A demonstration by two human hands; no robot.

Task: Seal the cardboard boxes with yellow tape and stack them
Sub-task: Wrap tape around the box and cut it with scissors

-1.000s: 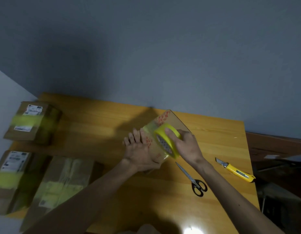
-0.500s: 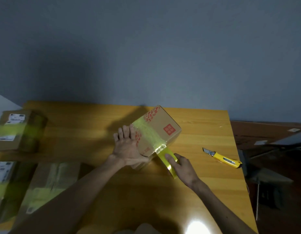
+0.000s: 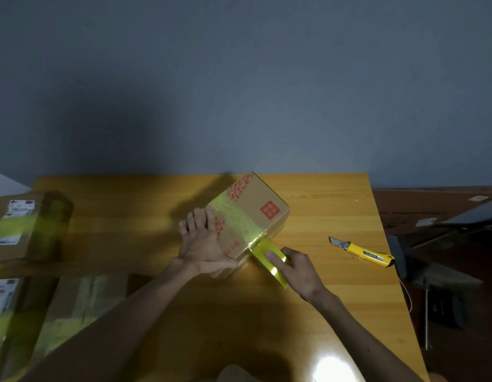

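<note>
Boxes (image 3: 250,213) (image 3: 27,224) (image 3: 7,299) (image 3: 82,304), four; tape roll (image 3: 269,257), one.

A dim grey-blue wall (image 3: 239,78) stands behind the wooden table (image 3: 123,216), glare (image 3: 333,366) on its near edge.

The brown cardboard boxes with yellow tape bands (image 3: 29,224) at the left are blurred and cut by the frame's edge, their white labels (image 3: 20,206) unreadable. The right hand (image 3: 297,268) covers most of the yellow tape roll (image 3: 276,272).
</note>
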